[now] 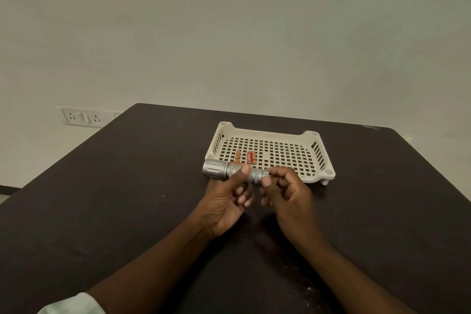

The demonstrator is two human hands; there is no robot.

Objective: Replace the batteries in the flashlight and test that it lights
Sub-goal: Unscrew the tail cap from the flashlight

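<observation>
A person holds a silver flashlight [233, 171] level above a dark surface [127, 199], just in front of the near edge of a cream plastic basket [312, 135]. The flashlight lies sideways, its wide head pointing left and its narrow tail end pointing right.

The left hand [226, 201] carries the flashlight by the middle of its barrel: the thumb lies across the top of the knurled body and the fingers curl underneath, so this grip is clamped on the flashlight. The right hand [288, 196] meets the tail end, with thumb and forefinger pinched around the small end cap there while the other fingers curl loosely below. Both hands are raised off the surface, and both forearms reach in from the bottom of the view; a pale sleeve [74, 304] shows at the lower left corner.

Inside the basket, three orange batteries [251, 157] lie on the perforated floor near its front left part, one a little apart to the left and two side by side. The flashlight's body partly covers their near ends.

A white wall socket panel [82, 117] sits on the wall behind the surface's left corner.
</observation>
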